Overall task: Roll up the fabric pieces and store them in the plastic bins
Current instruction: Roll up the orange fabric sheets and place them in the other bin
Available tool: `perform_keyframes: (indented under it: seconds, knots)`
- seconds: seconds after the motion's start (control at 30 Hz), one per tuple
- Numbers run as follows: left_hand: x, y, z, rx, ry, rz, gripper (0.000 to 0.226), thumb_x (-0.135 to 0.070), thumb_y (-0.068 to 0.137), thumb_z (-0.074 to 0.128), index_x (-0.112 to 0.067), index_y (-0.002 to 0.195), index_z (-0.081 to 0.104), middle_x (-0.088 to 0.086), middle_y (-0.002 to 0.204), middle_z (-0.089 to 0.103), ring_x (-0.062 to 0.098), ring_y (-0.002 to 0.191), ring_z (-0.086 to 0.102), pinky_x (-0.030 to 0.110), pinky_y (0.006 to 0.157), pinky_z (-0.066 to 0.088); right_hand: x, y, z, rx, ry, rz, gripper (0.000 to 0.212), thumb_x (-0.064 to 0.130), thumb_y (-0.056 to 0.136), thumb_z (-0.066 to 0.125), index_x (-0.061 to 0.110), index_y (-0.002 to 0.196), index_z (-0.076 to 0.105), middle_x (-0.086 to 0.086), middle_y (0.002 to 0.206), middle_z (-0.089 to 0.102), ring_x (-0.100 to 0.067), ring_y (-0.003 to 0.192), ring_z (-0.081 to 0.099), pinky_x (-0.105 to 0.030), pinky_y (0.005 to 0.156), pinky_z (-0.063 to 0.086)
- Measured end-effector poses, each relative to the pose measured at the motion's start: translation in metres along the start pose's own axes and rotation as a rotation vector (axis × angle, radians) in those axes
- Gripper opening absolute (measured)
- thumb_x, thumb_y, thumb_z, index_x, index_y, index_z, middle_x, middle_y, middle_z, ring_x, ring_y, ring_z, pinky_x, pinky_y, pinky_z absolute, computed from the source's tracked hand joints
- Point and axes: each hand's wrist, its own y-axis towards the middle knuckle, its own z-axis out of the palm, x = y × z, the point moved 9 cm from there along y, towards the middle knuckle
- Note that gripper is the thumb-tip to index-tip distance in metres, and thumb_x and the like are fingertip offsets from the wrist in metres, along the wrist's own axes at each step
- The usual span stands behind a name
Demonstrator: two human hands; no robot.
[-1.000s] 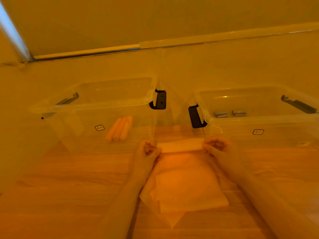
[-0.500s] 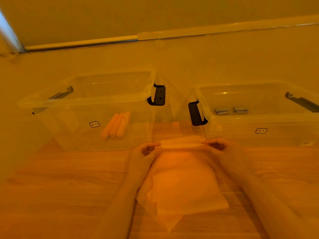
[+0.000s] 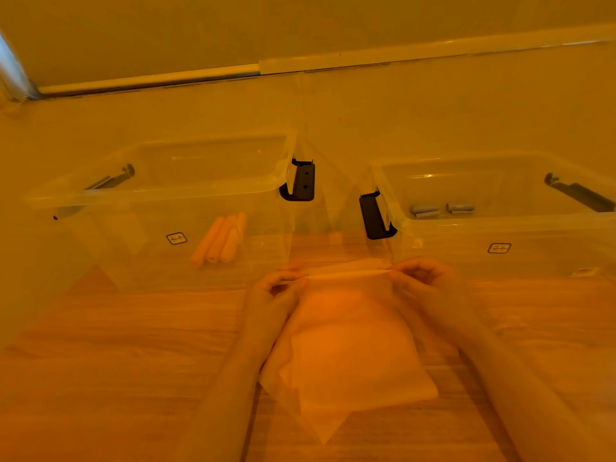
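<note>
Both forearms are being cut off by the bottom edge, so nothing above them is being shown. The fingertips of the left hand (image 3: 270, 291) and the right hand (image 3: 423, 278) are being hidden behind the lifted far edge of the fabric piece (image 3: 350, 355), so the exact grip cannot be made out. The lower sheets of the fabric stack are being covered by the top one; their number cannot be told. The labels on the left bin (image 3: 160, 195) and the right bin (image 3: 500, 225) are too small to be read. The right bin is being cut off by the right edge. The whole view is being softened by an orange cast and blur.
</note>
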Motion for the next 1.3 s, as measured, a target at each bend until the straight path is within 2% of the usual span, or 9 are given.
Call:
perform_keyframes:
  seconds: [0.13,0.3,0.43,0.5,0.63,0.8,0.93,1.1,1.3]
  knots:
    - [0.006,-0.002,0.002,0.004,-0.046,-0.057,0.014,-0.005,0.085,0.065,-0.018,0.079,0.066,-0.008,0.064,0.069,0.0,0.055,0.059,0.016,0.049,0.044,0.0,0.001,-0.002,-0.026,0.028,0.023,0.011,0.014,0.084,0.067,0.024,0.087,0.066,0.006,0.087,0.07,-0.007,0.08,0.067,-0.022,0.067,0.052]
    - [0.006,-0.003,0.001,-0.01,-0.091,-0.072,0.015,-0.005,0.087,0.063,-0.019,0.08,0.064,-0.007,0.059,0.066,0.001,0.046,0.053,0.016,0.041,0.039,-0.004,0.003,-0.002,-0.014,0.104,0.072,0.011,0.009,0.085,0.064,0.019,0.088,0.059,-0.002,0.085,0.071,-0.017,0.079,0.068,-0.03,0.067,0.054]
    - [0.0,-0.002,-0.001,0.014,-0.041,0.004,0.031,-0.008,0.09,0.061,-0.038,0.084,0.058,-0.006,0.055,0.055,0.01,0.043,0.041,0.022,0.038,0.03,-0.004,0.001,-0.001,-0.013,0.095,0.073,0.013,0.007,0.086,0.063,0.02,0.087,0.064,0.003,0.089,0.069,-0.011,0.085,0.066,-0.024,0.069,0.052]
    - [0.001,-0.002,-0.001,0.022,-0.04,0.007,0.028,-0.005,0.092,0.056,-0.032,0.083,0.057,-0.009,0.054,0.051,0.008,0.043,0.037,0.023,0.039,0.027,-0.005,0.0,0.0,-0.006,0.074,0.067,0.014,0.008,0.086,0.063,0.021,0.089,0.067,0.006,0.093,0.069,-0.008,0.087,0.066,-0.021,0.069,0.053]
    - [0.005,-0.001,0.002,0.034,0.013,-0.008,0.026,-0.003,0.094,0.052,-0.026,0.086,0.064,-0.007,0.068,0.062,0.009,0.052,0.043,0.02,0.043,0.031,-0.008,-0.001,0.0,0.005,0.051,0.095,0.015,0.011,0.086,0.064,0.023,0.094,0.068,0.005,0.101,0.069,-0.009,0.092,0.066,-0.024,0.073,0.053]
    - [0.005,-0.002,0.006,0.053,-0.022,-0.064,0.021,0.002,0.086,0.061,-0.016,0.095,0.067,-0.005,0.073,0.066,-0.003,0.054,0.057,0.013,0.048,0.043,-0.001,-0.002,-0.001,0.002,0.021,0.066,0.026,0.006,0.078,0.071,0.028,0.092,0.066,0.006,0.101,0.068,-0.01,0.09,0.066,-0.022,0.071,0.055]
    - [0.005,-0.002,0.005,0.068,0.019,-0.063,0.033,0.005,0.079,0.07,-0.026,0.089,0.068,-0.007,0.071,0.067,-0.002,0.059,0.061,0.014,0.053,0.048,-0.002,-0.002,-0.003,-0.011,-0.034,0.061,0.024,0.009,0.079,0.071,0.028,0.091,0.065,0.005,0.097,0.067,-0.01,0.087,0.066,-0.021,0.067,0.054]
    - [0.004,-0.003,0.002,0.02,0.035,-0.046,0.018,-0.002,0.08,0.071,-0.019,0.087,0.072,-0.004,0.07,0.066,0.002,0.059,0.058,0.018,0.052,0.045,0.003,-0.002,-0.003,-0.022,-0.107,0.003,0.016,0.011,0.082,0.069,0.027,0.087,0.067,0.01,0.093,0.067,-0.004,0.083,0.064,-0.016,0.064,0.052]
    - [-0.003,-0.004,-0.001,0.011,0.073,-0.001,0.02,-0.008,0.082,0.07,-0.028,0.076,0.071,-0.009,0.077,0.071,0.003,0.071,0.063,0.021,0.064,0.048,0.004,-0.002,-0.004,-0.018,-0.052,0.006,0.011,0.012,0.083,0.068,0.023,0.086,0.07,0.011,0.09,0.069,0.005,0.081,0.063,-0.012,0.066,0.051]
